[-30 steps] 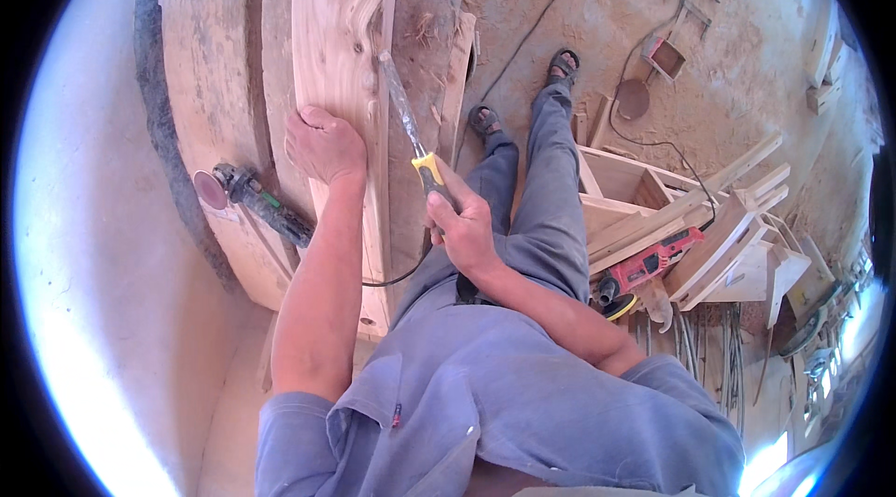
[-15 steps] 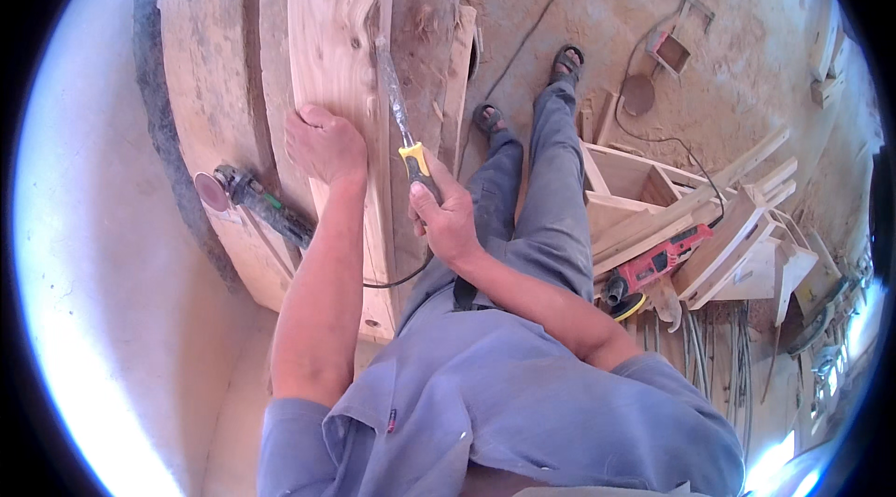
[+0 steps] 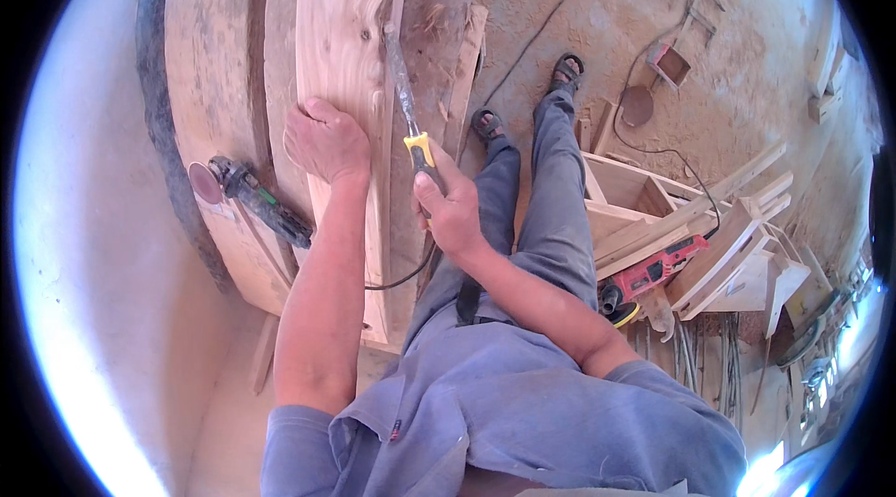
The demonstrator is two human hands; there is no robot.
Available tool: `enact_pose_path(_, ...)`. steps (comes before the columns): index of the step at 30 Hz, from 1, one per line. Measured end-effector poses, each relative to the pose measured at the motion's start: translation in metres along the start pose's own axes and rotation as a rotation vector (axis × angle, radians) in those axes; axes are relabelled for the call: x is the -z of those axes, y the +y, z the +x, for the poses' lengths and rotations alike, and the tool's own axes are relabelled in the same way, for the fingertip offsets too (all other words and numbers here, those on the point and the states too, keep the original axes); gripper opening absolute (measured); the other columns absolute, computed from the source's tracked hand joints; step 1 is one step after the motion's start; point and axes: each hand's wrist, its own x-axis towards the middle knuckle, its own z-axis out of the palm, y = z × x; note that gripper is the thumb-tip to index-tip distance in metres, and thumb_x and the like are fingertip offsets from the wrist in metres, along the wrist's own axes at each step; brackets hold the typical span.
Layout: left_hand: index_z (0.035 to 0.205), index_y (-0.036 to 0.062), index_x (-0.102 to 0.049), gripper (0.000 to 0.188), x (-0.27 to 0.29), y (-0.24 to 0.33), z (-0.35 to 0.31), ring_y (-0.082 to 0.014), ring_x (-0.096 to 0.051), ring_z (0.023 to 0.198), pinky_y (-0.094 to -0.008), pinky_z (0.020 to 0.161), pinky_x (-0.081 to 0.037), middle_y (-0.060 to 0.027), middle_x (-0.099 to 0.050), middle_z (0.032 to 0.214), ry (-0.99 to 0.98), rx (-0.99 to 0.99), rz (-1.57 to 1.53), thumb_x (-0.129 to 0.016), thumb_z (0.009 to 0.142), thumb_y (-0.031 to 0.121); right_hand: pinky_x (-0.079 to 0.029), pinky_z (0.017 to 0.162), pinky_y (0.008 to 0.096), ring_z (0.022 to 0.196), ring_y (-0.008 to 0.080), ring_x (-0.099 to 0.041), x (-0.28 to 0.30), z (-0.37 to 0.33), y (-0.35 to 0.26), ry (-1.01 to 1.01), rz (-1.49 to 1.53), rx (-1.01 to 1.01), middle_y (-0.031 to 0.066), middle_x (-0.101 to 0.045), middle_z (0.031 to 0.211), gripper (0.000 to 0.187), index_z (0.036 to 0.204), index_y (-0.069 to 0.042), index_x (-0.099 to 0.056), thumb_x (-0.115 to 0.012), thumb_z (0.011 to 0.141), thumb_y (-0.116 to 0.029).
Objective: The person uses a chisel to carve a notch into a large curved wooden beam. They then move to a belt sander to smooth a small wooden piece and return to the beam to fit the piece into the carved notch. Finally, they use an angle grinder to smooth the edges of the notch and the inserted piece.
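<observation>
My left hand (image 3: 327, 139) is closed over the left edge of a pale wooden plank (image 3: 347, 49) with knots and grain, its fingers curled and partly hidden. In my right hand (image 3: 450, 208) is a narrow putty knife (image 3: 403, 91) with a yellow and black handle and a smeared metal blade. Its blade points away from me, and the tip lies at the plank's right edge. Whether the tip presses on the wood or just hovers, I cannot make out. Under the plank runs a worn, dusty timber bench (image 3: 434, 40).
An angle grinder (image 3: 261, 203) lies left of the plank. To my right, a red power polisher (image 3: 658, 268) rests by stacked wooden frames (image 3: 719, 226). A small box (image 3: 670, 63), a round disc (image 3: 637, 107) and cables (image 3: 551, 21) lie on the dusty floor.
The whole view has shifted slightly. My hands keep their holds, and the putty knife stays at about the same spot along the plank's right edge.
</observation>
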Motion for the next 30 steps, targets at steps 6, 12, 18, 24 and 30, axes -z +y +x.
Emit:
enact_pose_path(6, 0.107, -0.0041, -0.064, 0.042, 0.0, 0.0, -0.004, -0.0474, -0.059, 0.109, -0.0577, 0.098, -0.04, -0.0283, -0.068, 0.108, 0.032, -0.007, 0.001, -0.045, 0.103, 0.033, -0.042, 0.047, 0.0234, 0.053, 0.0071, -0.05, -0.003, 0.001, 0.003, 0.022, -0.033, 0.03, -0.0006, -0.056, 0.075, 0.054, 0.158, -0.005, -0.044, -0.058, 0.107, -0.017)
enact_pose_path(12, 0.106, -0.0034, -0.064, 0.042, 0.001, -0.002, -0.002, -0.0476, -0.06, 0.107, -0.0575, 0.098, -0.04, -0.0284, -0.068, 0.108, 0.057, -0.006, 0.014, -0.045, 0.103, 0.034, -0.042, 0.048, 0.0237, 0.055, 0.0074, -0.051, 0.003, 0.001, -0.014, -0.098, 0.166, -0.127, 0.0001, -0.057, 0.074, 0.054, 0.158, -0.005, -0.043, -0.056, 0.107, -0.017)
enact_pose_path(18, 0.103, -0.003, -0.064, 0.043, 0.003, 0.001, -0.005, -0.0468, -0.061, 0.106, -0.0566, 0.097, -0.041, -0.0277, -0.069, 0.107, 0.051, 0.003, 0.02, -0.044, 0.102, 0.035, -0.043, 0.044, 0.0245, 0.056, 0.007, -0.051, 0.004, 0.011, 0.011, -0.003, -0.194, 0.147, -0.0004, -0.056, 0.074, 0.057, 0.16, -0.005, -0.04, -0.056, 0.107, -0.019)
enact_pose_path(24, 0.103, -0.0029, -0.064, 0.043, -0.002, -0.003, 0.0, -0.0465, -0.061, 0.106, -0.0565, 0.098, -0.041, -0.0276, -0.069, 0.106, 0.062, -0.015, 0.03, -0.044, 0.102, 0.035, -0.044, 0.049, 0.0252, 0.061, 0.0091, -0.053, 0.0, 0.003, -0.009, -0.14, 0.329, -0.177, 0.001, -0.059, 0.08, 0.057, 0.16, -0.005, -0.04, -0.055, 0.106, -0.019)
enact_pose_path(30, 0.101, -0.0031, -0.064, 0.041, 0.0, -0.001, -0.004, -0.0466, -0.061, 0.106, -0.0569, 0.096, -0.041, -0.0277, -0.069, 0.105, 0.049, -0.011, 0.023, -0.046, 0.102, 0.034, -0.049, 0.072, 0.0277, 0.073, 0.0127, -0.053, 0.004, 0.019, 0.003, 0.097, -0.344, 0.31, 0.0036, -0.06, 0.089, 0.057, 0.156, -0.003, -0.045, -0.059, 0.102, -0.014)
